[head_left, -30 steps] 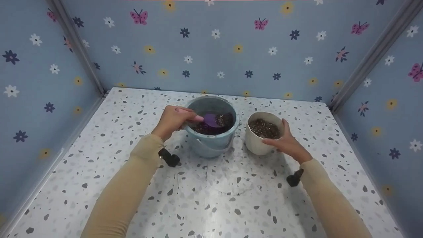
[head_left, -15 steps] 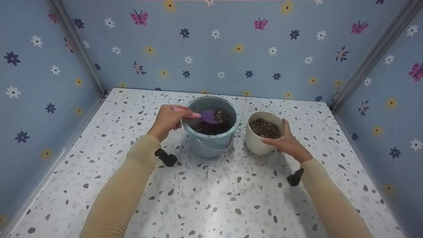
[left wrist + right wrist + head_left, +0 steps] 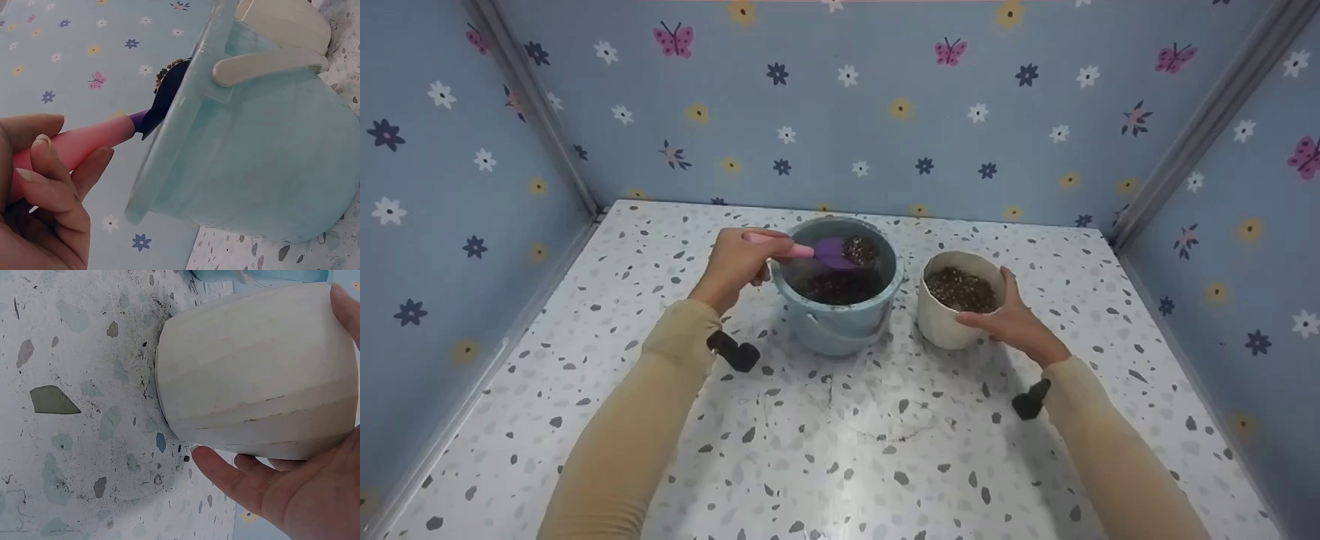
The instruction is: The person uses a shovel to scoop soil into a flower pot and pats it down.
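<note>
My left hand [image 3: 739, 262] grips the pink handle of a small trowel [image 3: 832, 253] above the mouth of a light blue bucket [image 3: 840, 330]. Dark potting soil is heaped on the trowel's purple blade, and more soil [image 3: 840, 289] lies inside the bucket. In the left wrist view the bucket's wall hides part of the blade [image 3: 166, 95]. To the right stands a cream plant pot [image 3: 949, 330], largely filled with soil. My right hand [image 3: 1020, 322] holds that pot by its right side, thumb at the near rim; the right wrist view has the fingers [image 3: 225, 475] along the pot's wall.
The speckled white tabletop [image 3: 825, 450] carries both containers, with soil crumbs [image 3: 143, 371] scattered near the pot's base. The bucket's pale handle [image 3: 270, 64] hangs down its front. Blue flowered panels [image 3: 840, 112] enclose the back and both sides.
The left hand has raised the trowel with its load of soil and drawn it slightly left, up out of the bucket's soil. The right hand and the pot have stayed in place.
</note>
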`<state>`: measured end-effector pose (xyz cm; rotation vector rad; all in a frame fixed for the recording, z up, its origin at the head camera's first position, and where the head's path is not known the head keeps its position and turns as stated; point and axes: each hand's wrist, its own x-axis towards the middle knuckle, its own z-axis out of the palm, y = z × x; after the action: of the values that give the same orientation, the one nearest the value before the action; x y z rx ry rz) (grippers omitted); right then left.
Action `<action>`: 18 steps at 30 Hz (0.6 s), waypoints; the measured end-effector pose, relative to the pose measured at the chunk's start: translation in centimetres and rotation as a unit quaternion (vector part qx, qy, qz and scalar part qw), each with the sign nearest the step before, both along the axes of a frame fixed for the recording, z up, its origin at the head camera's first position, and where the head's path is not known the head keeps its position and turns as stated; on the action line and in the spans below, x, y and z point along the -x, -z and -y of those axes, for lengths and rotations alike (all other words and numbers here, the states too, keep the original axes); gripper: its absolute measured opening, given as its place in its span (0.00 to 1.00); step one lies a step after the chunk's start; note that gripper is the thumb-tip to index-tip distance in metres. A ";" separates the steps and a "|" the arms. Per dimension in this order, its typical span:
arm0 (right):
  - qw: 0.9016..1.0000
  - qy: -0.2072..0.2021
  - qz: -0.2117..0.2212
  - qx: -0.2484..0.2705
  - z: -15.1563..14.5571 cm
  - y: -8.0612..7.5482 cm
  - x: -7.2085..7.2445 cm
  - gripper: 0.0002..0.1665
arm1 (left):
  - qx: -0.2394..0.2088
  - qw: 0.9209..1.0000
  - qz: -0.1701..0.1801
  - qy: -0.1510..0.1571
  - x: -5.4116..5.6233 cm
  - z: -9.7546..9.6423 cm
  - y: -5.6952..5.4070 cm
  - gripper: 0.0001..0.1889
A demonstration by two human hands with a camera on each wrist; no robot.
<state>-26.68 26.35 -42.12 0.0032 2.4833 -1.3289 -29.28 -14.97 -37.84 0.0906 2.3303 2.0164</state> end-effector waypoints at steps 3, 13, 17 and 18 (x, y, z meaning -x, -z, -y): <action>1.000 0.014 -0.009 0.006 -0.7 2.1 1.2 0.81 | 0.004 1.000 0.001 0.004 0.1 0.0 -0.4 0.18; 0.999 0.030 -0.013 -0.005 -1.4 3.1 1.7 0.83 | 0.008 1.000 -0.005 0.002 0.6 -1.7 -2.0 0.14; 0.999 0.031 -0.011 0.004 -1.3 3.1 1.6 0.82 | -0.002 1.000 -0.012 0.015 0.8 -2.8 -2.2 0.12; 0.999 0.032 -0.012 0.002 -1.3 3.2 1.6 0.82 | -0.005 1.000 -0.014 0.019 0.9 -3.1 -2.2 0.12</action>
<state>-28.24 27.63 -45.33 0.0667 2.5190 -1.3674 -30.20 -11.86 -35.64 0.1642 2.3158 2.0226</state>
